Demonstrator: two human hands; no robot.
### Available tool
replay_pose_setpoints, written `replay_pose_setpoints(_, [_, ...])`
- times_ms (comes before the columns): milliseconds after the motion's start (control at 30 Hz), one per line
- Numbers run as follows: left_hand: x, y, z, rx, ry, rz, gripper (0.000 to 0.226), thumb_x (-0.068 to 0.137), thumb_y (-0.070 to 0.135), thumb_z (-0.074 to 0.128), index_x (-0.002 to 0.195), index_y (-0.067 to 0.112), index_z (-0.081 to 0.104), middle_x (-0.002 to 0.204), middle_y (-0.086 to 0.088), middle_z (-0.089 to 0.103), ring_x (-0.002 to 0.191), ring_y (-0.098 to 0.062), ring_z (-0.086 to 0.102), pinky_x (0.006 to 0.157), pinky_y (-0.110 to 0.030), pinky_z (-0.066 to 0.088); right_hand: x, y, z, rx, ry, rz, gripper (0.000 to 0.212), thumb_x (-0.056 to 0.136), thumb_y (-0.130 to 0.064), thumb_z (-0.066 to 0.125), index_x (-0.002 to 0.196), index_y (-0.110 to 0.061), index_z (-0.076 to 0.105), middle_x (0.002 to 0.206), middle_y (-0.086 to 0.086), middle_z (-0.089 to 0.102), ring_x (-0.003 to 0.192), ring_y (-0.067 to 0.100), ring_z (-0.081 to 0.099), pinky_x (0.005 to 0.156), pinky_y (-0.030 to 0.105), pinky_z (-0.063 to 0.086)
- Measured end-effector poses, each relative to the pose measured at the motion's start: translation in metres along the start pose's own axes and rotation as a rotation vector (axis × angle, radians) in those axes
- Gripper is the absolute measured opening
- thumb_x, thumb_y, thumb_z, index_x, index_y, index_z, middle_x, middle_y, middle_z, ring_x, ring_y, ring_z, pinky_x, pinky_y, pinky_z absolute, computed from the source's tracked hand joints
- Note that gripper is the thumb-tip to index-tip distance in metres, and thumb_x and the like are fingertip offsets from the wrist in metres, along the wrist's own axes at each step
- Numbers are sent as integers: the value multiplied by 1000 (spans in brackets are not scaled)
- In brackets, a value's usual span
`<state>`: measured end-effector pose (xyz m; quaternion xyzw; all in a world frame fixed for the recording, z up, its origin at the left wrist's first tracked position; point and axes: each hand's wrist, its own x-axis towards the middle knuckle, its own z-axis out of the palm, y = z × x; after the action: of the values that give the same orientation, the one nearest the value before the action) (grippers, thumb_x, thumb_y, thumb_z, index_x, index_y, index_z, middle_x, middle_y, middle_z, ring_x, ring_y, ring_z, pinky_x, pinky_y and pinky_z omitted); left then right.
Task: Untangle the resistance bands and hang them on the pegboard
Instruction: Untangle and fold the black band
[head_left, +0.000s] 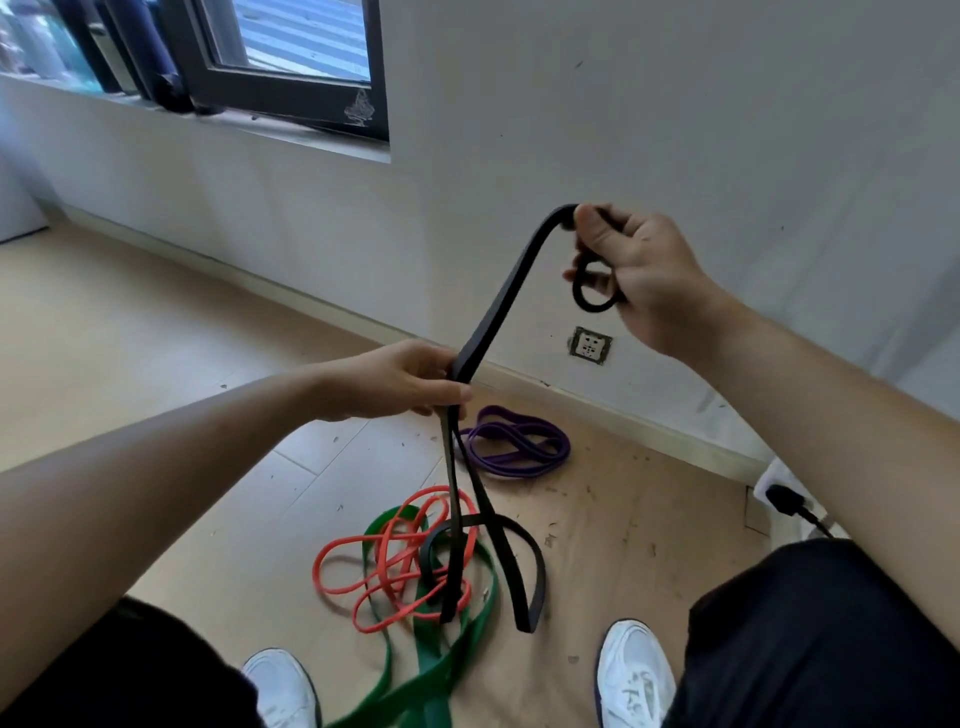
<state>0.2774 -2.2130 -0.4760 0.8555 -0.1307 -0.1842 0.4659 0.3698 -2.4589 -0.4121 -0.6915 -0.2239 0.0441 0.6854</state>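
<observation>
A black resistance band (501, 301) stretches between my hands. My right hand (639, 275) is raised and closed on its top end, with a small loop poking out by the fingers. Lower and to the left, my left hand (410, 384) pinches the band's middle. Below it the black band hangs to the floor, where its loops lie over a tangle of an orange band (363, 566) and a green band (441, 670). A purple band (519, 441) lies coiled apart, nearer the wall. No pegboard is in view.
I stand on a light wood floor with my white shoes (631, 675) on either side of the tangle. A white wall with a socket (589, 345) faces me. A window (260, 57) sits upper left, and a black plug (784, 501) lies at the right.
</observation>
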Motion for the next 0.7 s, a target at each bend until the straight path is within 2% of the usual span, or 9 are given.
replay_pose_setpoints(100, [1, 5, -4, -137, 153, 21, 22, 99, 27, 58, 110, 10, 66, 98, -9, 73, 102, -25, 73, 103, -46, 54, 9, 10, -25, 29, 120, 37, 20, 97, -33, 60, 96, -14, 67, 81, -2, 53, 78, 12, 53, 84, 38, 48])
replay_pose_setpoints(167, [2, 10, -9, -261, 296, 41, 31, 97, 25, 60, 115, 1, 65, 90, -10, 68, 95, -27, 73, 101, -46, 55, 12, 21, -42, -9, 117, 77, 24, 94, -38, 60, 96, -15, 67, 81, -1, 56, 78, 14, 54, 84, 39, 45])
replay_pose_setpoints(267, [1, 12, -15, -362, 444, 78, 29, 97, 26, 62, 116, 6, 68, 83, -2, 60, 84, -24, 67, 95, -42, 57, 8, 39, -62, -175, -20, 185, 24, 104, -29, 52, 101, -11, 67, 84, 2, 60, 80, 16, 58, 83, 39, 43])
replay_pose_setpoints(400, [1, 13, -20, -386, 598, 90, 18, 101, 23, 59, 110, 13, 71, 79, 0, 53, 77, -19, 59, 86, -37, 53, -1, 58, -72, -359, -275, 341, 25, 101, -28, 58, 110, -8, 70, 94, 6, 69, 91, 19, 63, 84, 38, 43])
replay_pose_setpoints(500, [1, 17, -19, -378, 612, 104, 17, 102, 22, 57, 108, 15, 71, 78, 0, 51, 73, -16, 55, 85, -36, 50, -3, 63, -65, -560, -492, 366, 23, 95, -35, 68, 111, -19, 73, 97, 2, 68, 93, 19, 60, 84, 38, 41])
replay_pose_setpoints(567, [2, 20, -17, -348, 586, 114, 17, 103, 22, 57, 108, 14, 71, 78, -1, 51, 74, -17, 54, 86, -38, 47, -4, 64, -56, -605, -641, 406, 34, 87, -38, 75, 114, -18, 73, 101, -1, 69, 95, 18, 63, 89, 37, 45])
replay_pose_setpoints(633, [2, 23, -14, -330, 539, 122, 17, 103, 21, 56, 109, 14, 71, 78, 0, 51, 76, -18, 52, 86, -38, 47, -6, 61, -44, -643, -690, 419, 47, 86, -34, 79, 129, -20, 66, 122, -2, 70, 113, 14, 66, 103, 35, 50])
replay_pose_setpoints(700, [3, 26, -10, -319, 474, 142, 18, 102, 20, 57, 111, 14, 71, 81, -1, 52, 77, -17, 52, 84, -36, 47, -7, 53, -29, -626, -651, 352, 60, 86, -31, 80, 141, -22, 56, 134, -1, 62, 123, 14, 61, 107, 34, 50])
